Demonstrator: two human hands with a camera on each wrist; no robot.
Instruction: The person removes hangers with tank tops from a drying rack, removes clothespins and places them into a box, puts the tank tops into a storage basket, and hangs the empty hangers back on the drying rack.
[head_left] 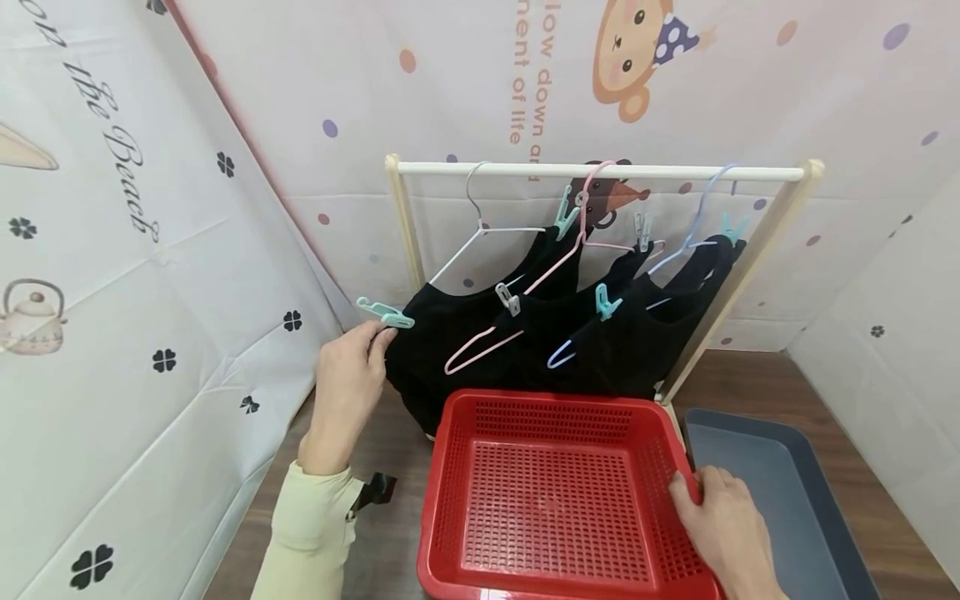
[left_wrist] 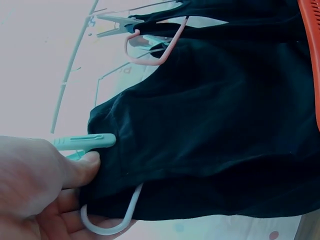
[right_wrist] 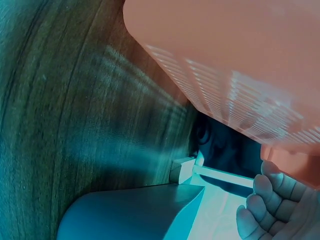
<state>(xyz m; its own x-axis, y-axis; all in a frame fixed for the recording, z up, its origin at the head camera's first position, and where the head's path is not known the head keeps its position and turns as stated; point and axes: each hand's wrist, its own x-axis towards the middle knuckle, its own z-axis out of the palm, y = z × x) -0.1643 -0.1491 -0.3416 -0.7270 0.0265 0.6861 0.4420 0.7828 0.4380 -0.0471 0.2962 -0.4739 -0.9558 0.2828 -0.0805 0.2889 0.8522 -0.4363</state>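
At the left end of the rack, my left hand [head_left: 348, 379] pinches the shoulder edge of a black garment [head_left: 442, 333] that hangs on a white hanger [head_left: 457, 255]. In the left wrist view, the thumb [left_wrist: 86, 167] lies on the cloth just under a mint-green clothespin [left_wrist: 95, 141], and the fingers reach behind it. My right hand [head_left: 723, 521] grips the right rim of a red perforated basket [head_left: 555, 400], thumb inside and fingers outside. The basket holds nothing and is tilted up in front of the rack. Its underside faces the right wrist camera.
A white-barred rack [head_left: 517, 171] also carries black garments on a pink hanger [head_left: 551, 273] and a blue hanger [head_left: 693, 225], pegged with grey and teal clothespins. A grey tray [head_left: 780, 500] lies at right on the wooden surface. Printed cloth walls stand around.
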